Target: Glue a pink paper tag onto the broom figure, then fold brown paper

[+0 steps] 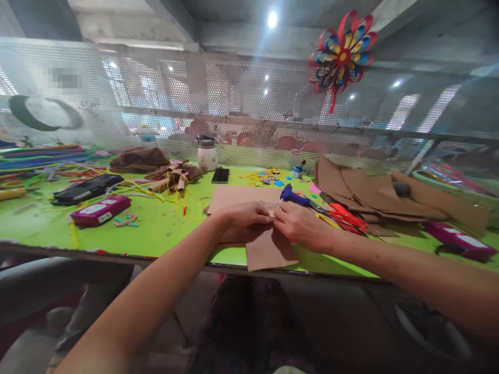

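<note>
A piece of brown paper [268, 252] lies in front of me, its lower end reaching the table's front edge. My left hand [249, 214] is closed, thumb and fingertips pinching that paper at its upper part. Close against those fingertips, my right hand [298, 224] is also closed on the paper, its fingers curled; the exact grip is hidden. Beneath both hands is a larger brown sheet [230, 198]. Just behind my right hand lies a blue glue gun [293, 196], its tip close to my fingers. Red-handled scissors [346, 217] rest to the right of the hand.
Stacked brown sheets [362, 189] stand at the right, near a purple box [460, 240]. To the left are another purple box [101, 210], a black case [88, 188] and coloured pipe cleaners [47, 158]. A phone [220, 175] and bottle [206, 156] sit at the back.
</note>
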`<state>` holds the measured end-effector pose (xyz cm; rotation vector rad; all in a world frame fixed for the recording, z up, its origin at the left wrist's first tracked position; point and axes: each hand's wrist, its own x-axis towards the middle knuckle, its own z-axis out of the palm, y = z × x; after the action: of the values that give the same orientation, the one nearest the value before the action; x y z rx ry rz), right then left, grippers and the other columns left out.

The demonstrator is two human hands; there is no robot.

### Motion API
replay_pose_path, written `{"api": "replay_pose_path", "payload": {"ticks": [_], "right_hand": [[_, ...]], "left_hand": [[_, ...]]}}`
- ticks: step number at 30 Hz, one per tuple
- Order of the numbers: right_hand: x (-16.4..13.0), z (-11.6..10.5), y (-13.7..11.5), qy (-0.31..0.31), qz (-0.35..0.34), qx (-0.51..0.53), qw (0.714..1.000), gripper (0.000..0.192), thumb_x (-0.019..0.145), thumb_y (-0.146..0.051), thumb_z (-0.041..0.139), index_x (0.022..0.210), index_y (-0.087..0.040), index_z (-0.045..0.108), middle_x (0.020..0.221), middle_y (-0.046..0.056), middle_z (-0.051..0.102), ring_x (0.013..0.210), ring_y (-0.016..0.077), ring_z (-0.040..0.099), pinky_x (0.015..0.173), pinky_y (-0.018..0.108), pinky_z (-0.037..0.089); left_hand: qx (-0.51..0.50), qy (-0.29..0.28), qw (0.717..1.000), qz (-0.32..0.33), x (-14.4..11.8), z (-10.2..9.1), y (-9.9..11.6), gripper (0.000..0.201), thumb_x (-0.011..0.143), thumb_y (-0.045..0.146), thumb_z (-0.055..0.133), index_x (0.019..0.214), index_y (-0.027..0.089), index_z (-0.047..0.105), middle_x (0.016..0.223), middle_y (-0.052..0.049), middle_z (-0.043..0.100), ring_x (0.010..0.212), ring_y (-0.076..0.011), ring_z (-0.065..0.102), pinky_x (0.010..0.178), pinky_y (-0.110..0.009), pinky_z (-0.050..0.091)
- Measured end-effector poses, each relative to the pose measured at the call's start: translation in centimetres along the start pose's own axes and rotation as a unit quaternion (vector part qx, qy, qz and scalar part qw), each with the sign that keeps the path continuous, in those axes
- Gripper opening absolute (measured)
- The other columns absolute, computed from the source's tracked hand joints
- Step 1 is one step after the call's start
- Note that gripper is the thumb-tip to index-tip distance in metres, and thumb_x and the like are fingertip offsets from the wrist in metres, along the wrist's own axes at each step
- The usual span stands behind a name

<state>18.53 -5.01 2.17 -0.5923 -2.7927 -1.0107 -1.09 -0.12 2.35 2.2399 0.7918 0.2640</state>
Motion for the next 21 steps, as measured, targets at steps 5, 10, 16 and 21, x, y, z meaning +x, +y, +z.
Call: {"api": "replay_pose_path", "payload": {"ticks": [5,10,16,21], "right_hand": [[0.3,1.2,0.3,0.048,0.093,0.117,0.988,0.018,0.082,-0.011,0.047,0.091,-0.009,0.062,0.088,0.013,0.058,0.087,0.0233,0.049,0.074,0.036,0.043],[0.4,2.2,1.8,0.115,0.318,0.454,0.824,0.031,0.076,-0.024,0.058,0.105,-0.013,0.061,0.093,0.01,0.062,0.081,0.0183,0.057,0.067,0.03,0.048],[1.0,2.9,2.6,-0.006,0.406,0.672,0.62,0.047,0.074,-0.057,0.056,0.06,-0.013,0.056,0.051,0.002,0.053,0.046,0.0097,0.049,0.045,0.023,0.039],[0.9,3.8,1.6,0.052,0.39,0.725,0.565,0.042,0.066,-0.053,0.067,0.057,-0.014,0.053,0.046,-0.005,0.045,0.042,0.0057,0.037,0.042,0.021,0.027]], "left_hand": [[-0.11,0.044,0.991,-0.059,-0.8,0.1,-0.1,0.039,0.075,0.051,0.057,0.07,0.012,0.062,0.052,0.002,0.047,0.05,-0.0087,0.038,0.05,-0.023,0.026],[-0.094,0.085,0.991,-0.042,-0.7,0.0,-0.2,0.033,0.075,0.045,0.058,0.073,0.013,0.063,0.06,0.001,0.051,0.053,-0.0082,0.039,0.052,-0.023,0.028],[-0.082,0.109,0.99,-0.038,-0.5,0.1,-0.1,0.036,0.078,0.046,0.054,0.072,0.012,0.063,0.058,0.001,0.051,0.053,-0.0091,0.04,0.053,-0.023,0.03],[-0.04,0.125,0.991,-0.033,-0.4,0.1,-0.3,0.038,0.078,0.046,0.054,0.078,0.011,0.067,0.064,-0.001,0.056,0.057,-0.0099,0.043,0.056,-0.023,0.032]]}}
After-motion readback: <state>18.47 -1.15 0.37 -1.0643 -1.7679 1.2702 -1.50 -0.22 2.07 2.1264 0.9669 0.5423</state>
